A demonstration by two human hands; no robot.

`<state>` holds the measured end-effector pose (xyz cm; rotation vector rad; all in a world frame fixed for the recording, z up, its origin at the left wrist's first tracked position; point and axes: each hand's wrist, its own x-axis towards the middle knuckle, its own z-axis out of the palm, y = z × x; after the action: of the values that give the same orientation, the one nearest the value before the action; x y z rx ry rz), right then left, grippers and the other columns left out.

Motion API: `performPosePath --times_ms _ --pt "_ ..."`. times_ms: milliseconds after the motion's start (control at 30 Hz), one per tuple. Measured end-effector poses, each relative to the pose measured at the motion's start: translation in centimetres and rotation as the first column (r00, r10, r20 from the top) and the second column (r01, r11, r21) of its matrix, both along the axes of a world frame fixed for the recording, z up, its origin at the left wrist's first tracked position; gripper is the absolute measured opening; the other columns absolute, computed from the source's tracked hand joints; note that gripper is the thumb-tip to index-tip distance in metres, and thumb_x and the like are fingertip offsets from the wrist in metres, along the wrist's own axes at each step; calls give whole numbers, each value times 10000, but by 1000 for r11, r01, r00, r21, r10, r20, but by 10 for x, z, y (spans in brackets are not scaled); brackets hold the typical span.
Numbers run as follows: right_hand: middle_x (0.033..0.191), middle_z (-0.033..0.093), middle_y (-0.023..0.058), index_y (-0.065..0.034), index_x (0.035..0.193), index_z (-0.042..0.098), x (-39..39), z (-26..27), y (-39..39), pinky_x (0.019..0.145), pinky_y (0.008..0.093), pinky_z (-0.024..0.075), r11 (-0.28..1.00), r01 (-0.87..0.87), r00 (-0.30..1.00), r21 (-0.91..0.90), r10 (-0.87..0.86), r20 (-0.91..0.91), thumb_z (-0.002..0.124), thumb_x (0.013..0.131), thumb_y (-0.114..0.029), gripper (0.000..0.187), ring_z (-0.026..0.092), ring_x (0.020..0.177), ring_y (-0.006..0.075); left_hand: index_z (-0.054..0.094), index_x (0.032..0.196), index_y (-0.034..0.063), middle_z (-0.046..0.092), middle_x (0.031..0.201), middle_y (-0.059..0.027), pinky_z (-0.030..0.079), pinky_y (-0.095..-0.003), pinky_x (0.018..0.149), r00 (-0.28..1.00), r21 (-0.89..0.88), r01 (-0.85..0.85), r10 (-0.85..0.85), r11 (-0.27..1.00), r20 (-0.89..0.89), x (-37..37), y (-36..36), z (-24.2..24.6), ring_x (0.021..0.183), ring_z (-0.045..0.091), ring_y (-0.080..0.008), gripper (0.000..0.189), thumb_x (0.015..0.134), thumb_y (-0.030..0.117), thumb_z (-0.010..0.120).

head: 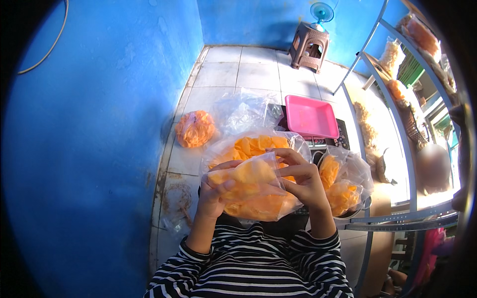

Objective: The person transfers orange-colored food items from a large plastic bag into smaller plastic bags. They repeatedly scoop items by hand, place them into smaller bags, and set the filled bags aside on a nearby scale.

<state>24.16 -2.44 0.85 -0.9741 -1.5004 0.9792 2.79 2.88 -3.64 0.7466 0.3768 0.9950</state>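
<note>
My left hand [216,190] grips the left side of a small clear plastic bag [257,173] that has orange-yellow chips in it. At the bag's right edge is my right hand [303,177], its fingers spread and bent; whether they pinch the plastic I cannot tell. Behind and below the small bag lies a large open clear bag of orange chips [261,145], partly hidden by my hands. To its right, a basin holds clear plastic with small filled bags of orange chips [341,197].
A tied bag of orange chips [195,128] rests on the tiles beside crumpled clear plastic bags [246,111]. Beyond stand a pink tray [312,116] and a brown plastic stool [309,48] with a small fan [322,13]. A metal shelf rack [402,218] borders the right, a blue wall [85,149] the left.
</note>
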Motion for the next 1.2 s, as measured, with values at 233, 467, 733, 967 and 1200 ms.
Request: performPosePath --times_ms 233,467,733,967,1200 --pt "1311 459 211 -10 868 692 -10 0 -5 1016 374 298 985 -25 828 -171 -75 -556 680 768 -80 123 429 1214 292 565 1094 -23 614 1027 -97 465 -272 858 964 208 -220 245 953 -103 11 -2 2 943 583 -150 453 708 106 763" --pt "1290 472 152 -23 866 696 -10 -14 -1 1036 396 286 999 8 931 -34 -20 -364 682 742 -37 126 390 1250 278 577 1074 -26 632 1006 -117 446 -264 875 954 154 -229 253 961 -158 16 -5 -1 955 587 -159 405 717 62 746" --pt "1214 526 156 -72 823 695 -5 -7 -6 1059 496 235 991 -7 988 133 -14 152 720 722 -164 139 398 1239 354 587 1030 -23 641 1000 -143 456 -314 896 977 242 -111 151 964 -153 10 -2 -6 961 598 -183 408 662 6 762" --pt "1169 543 151 -36 830 682 -7 7 -15 995 421 357 993 29 984 117 -49 172 762 650 -97 206 489 1158 328 592 942 13 631 951 -103 491 -291 839 993 103 -118 120 988 -13 2 0 -12 905 602 -174 360 633 -21 772" --pt "988 563 101 -16 1008 541 -12 13 -14 868 310 449 998 69 991 5 -69 111 734 699 -37 366 567 945 188 584 907 41 618 897 -81 497 -273 800 989 58 -143 141 988 43 0 -1 -16 851 596 -158 343 627 -3 776"
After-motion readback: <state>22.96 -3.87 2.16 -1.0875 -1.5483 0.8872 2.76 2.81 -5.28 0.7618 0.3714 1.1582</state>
